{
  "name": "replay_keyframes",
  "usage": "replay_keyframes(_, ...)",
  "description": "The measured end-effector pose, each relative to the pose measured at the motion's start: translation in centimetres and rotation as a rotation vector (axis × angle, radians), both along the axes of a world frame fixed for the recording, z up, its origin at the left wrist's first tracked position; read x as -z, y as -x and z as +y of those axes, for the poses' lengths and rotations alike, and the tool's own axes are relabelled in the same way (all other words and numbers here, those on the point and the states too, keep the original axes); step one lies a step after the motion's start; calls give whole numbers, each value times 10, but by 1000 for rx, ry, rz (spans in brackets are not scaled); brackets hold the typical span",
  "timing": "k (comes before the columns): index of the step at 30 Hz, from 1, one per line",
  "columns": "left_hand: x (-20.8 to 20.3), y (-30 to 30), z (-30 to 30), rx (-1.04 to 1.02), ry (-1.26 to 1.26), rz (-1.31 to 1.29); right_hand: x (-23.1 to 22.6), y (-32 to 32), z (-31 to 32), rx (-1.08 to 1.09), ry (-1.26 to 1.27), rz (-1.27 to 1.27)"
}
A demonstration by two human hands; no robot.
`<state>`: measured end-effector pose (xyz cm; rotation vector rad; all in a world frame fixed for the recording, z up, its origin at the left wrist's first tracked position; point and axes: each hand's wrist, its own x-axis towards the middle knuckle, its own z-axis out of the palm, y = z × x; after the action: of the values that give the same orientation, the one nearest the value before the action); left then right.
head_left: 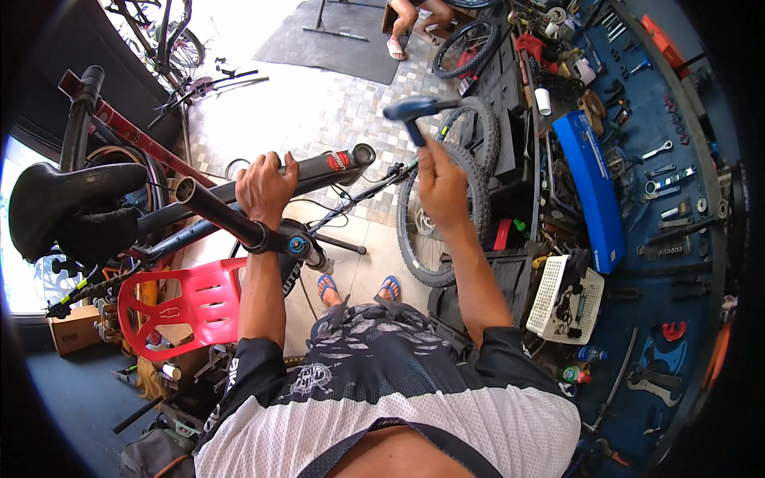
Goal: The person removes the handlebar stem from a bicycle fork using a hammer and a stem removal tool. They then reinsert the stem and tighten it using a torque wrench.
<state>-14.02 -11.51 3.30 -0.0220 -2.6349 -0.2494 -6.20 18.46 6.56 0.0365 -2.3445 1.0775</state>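
Note:
My left hand (265, 189) is closed over the dark tube of a bicycle frame (319, 168), which lies across in front of me. The open end of the head tube (363, 154) faces up, with a red label beside it. My right hand (441, 187) is raised to the right of that end, its fingers wrapped round the handle of a blue hammer (410, 110). The hammer's head is slightly blurred and is apart from the frame. A black repair-stand clamp (275, 239) is below my left hand, and a black saddle (76, 211) is at the far left.
A pink plastic chair (187, 307) stands below the frame. Bicycle wheels (410, 231) lean near my right arm. Beyond them are a blue box (588, 191), a white basket (550, 299) and a tool board (661, 231) with several wrenches. Another person's legs (402, 24) show far ahead.

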Motion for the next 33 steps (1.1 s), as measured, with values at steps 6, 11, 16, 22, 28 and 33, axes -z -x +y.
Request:
replay_keyframes(6, 1, 2, 0, 4, 0, 1, 24, 4, -10, -57, -128, -71)
replay_keyframes(11, -1, 2, 1, -11, -6, 9, 27, 8, -1, -38, -44, -216)
replay_keyframes(16, -1, 2, 1, 20, 18, 84, 14, 11, -4, -44, -26, -172)
replay_keyframes(22, -1, 1, 1, 5, 10, 34, 3, 11, -10, -41, 7, -152)
replay_keyframes(28, -1, 2, 2, 0, 3, 25, 27, 8, -25, 22, 281, -38)
replay_keyframes(33, -2, 2, 1, 21, 10, 44, 52, 7, -18, 27, 85, -290)
